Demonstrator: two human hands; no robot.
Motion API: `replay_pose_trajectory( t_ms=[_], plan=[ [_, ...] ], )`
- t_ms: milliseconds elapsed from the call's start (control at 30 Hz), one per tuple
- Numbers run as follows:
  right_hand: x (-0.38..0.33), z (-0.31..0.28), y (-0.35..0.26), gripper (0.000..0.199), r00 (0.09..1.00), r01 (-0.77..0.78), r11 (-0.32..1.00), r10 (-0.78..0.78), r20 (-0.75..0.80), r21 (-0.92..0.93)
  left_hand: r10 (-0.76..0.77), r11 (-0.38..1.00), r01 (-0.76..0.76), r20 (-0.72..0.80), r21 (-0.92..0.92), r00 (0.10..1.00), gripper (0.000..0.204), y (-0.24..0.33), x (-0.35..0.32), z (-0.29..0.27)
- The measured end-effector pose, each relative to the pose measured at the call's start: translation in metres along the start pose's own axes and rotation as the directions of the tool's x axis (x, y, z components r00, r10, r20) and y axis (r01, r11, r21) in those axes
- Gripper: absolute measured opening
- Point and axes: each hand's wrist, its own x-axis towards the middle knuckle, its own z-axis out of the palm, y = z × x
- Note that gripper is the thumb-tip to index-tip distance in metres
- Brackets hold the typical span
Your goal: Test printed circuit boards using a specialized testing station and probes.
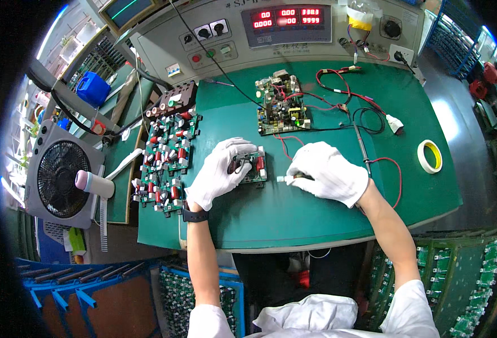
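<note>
My left hand (221, 173), in a white glove with a dark band at the wrist, is closed over a small green circuit board (261, 164) on the green mat. Red and black parts stand on this board, and the fingers cover much of it. To its right, my gloved right hand (328, 173) pinches a small piece with a pale tip (282, 179), whose kind I cannot make out. Beyond both hands lies a larger populated circuit board (282, 107) with a lit green light and red wires. A thin black test probe (361, 145) lies beside my right hand.
Rows of similar small boards (166, 158) line the mat's left side. A tape roll (423, 156) and a white connector (394, 124) on red leads lie right. The instrument panel (288, 25) with red digits stands behind; a fan (62, 177) is left.
</note>
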Motion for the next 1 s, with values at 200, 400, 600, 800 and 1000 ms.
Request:
replay_pose_trajectory(
  t_ms=[200,400,600,800,1000],
  plan=[
    [0.004,0.008,0.007,0.018,0.985,-0.007,1.000,0.004,-0.171,-0.021,0.005,1.000,-0.005,0.019,-0.019,1.000,0.037,0.002,-0.002,0.002],
    [0.001,0.007,0.016,0.017,0.977,-0.078,0.995,0.063,-0.203,-0.066,-0.148,0.980,0.143,-0.027,-0.139,0.989,0.040,-0.010,-0.008,-0.014],
    [0.000,0.008,0.016,0.012,0.974,-0.067,0.994,0.047,-0.224,-0.084,-0.129,0.983,0.141,-0.103,0.115,0.986,0.031,-0.006,-0.005,-0.005],
    [0.002,0.011,0.018,0.012,0.966,-0.033,0.996,0.012,-0.257,-0.080,0.048,0.957,0.067,-0.379,0.283,0.924,0.018,-0.006,-0.001,0.005],
    [0.005,0.010,0.022,0.013,0.968,-0.044,0.996,0.025,-0.249,-0.072,-0.006,0.986,0.059,-0.311,0.159,0.950,0.017,0.002,0.000,0.004]
  ],
)
